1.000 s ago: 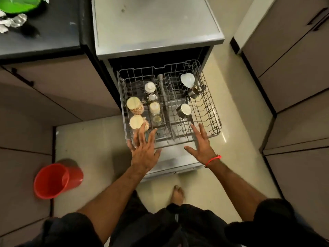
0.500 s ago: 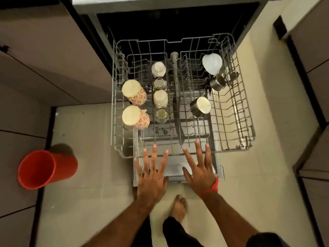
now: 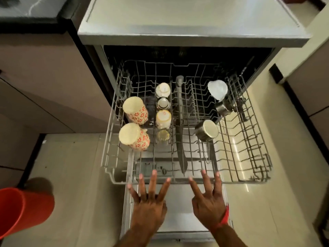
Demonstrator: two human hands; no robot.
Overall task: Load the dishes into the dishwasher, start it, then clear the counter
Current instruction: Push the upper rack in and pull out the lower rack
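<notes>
Presently, item one: upper dish rack, grey wire, drawn fully out of the dishwasher and overhanging the lowered door.

Contents, left bank: two floral mugs, inverted, far mug and near mug just beside each other. Centre row, far to near: white cup, steel tumbler, cream cup, clear glass. Right bank: steel cup tilted on its side, small steel vessel, pale white bowl leaning at the far end. Much of the right bank holds nothing.

Left hand: fingers straight and spread, tips at the rack's front rail; contact cannot be confirmed. Right hand: likewise spread, tips at the same rail, red band at the wrist. Neither holds anything.

Step in hand, as judged: sliding the rack home. Recommended handling: push evenly with both palms on the front rail so the runners do not skew; go slowly, since the tilted steel cup and the leaning bowl may shift or rattle.

Surroundings: red bucket on the tiled floor, left; dark counter, upper left.
</notes>
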